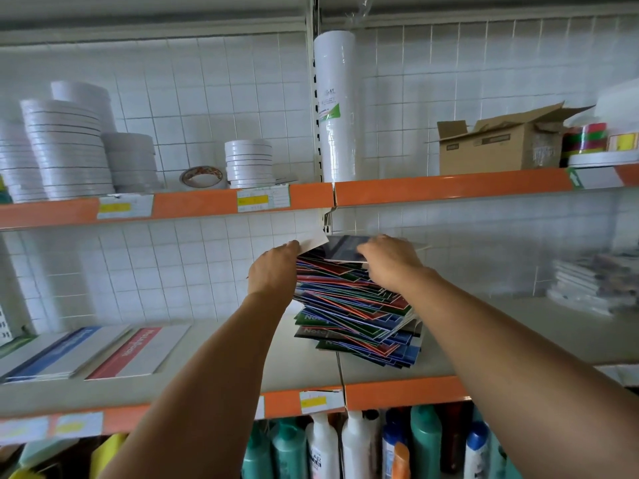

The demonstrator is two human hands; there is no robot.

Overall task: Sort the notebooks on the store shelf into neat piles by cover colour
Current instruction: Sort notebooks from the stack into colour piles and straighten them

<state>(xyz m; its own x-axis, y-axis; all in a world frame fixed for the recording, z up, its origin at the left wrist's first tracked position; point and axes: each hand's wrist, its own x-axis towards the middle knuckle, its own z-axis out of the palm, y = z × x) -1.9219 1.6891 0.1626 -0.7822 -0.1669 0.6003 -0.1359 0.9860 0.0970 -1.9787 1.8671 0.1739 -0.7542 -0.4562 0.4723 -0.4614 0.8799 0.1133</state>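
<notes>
Notebooks, mixed red, green and blue, sit heaped mid-shelf near its front edge. Left hand pinches the top notebook's corner; right hand grips its other side. Sorting has barely begun, I'd say: next, lift it clear without toppling the heap.

On the messy stack of notebooks in front of me I can read only the beginning "Not" in white letters, on 2 green covers near the bottom. The red notebook at my left has white letters along its red band, probably "Notebook", but they are blurred. The tall white roll carries "6Y". The price labels are not readable.
</notes>
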